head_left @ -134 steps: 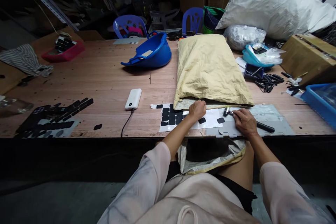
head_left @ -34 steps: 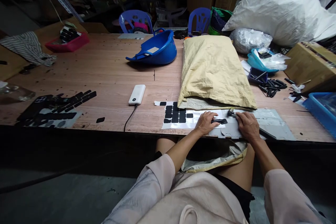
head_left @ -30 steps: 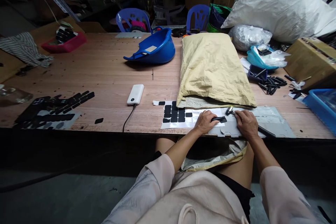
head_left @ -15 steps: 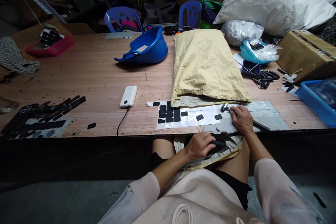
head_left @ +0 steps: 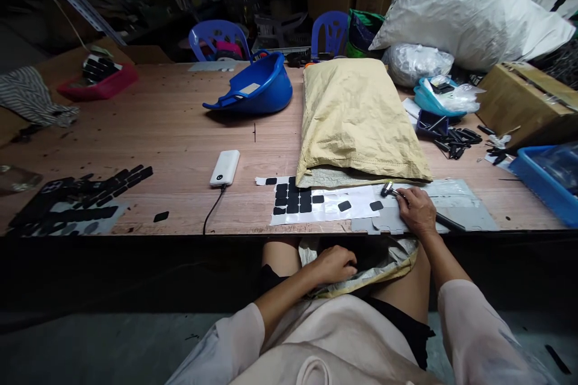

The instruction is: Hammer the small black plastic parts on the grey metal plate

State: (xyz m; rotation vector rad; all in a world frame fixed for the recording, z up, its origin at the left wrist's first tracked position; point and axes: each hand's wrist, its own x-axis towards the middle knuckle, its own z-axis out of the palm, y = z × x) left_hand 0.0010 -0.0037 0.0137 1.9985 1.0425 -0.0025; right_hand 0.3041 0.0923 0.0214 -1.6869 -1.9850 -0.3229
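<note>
My right hand is closed on a small hammer near the table's front edge. The hammer's metal head points left, and its black handle comes out to the right of my hand, over a grey sheet. My left hand is over the mouth of an open bag on my lap, its fingers curled and partly hidden. Whether anything is in them I cannot make out against the dark inside. Black rounded pads lie on a white backing sheet left of the hammer, several in a block and a few apart.
A full yellow sack stands behind the sheet. To its left are a white power bank with a cable and a tilted blue basin. Black handles, a carton and a blue tray are at right.
My left hand has moved down and slightly left to the bag's mouth; the black handle seen in it before no longer shows. My right hand stays on the hammer. The view has shifted slightly.
</note>
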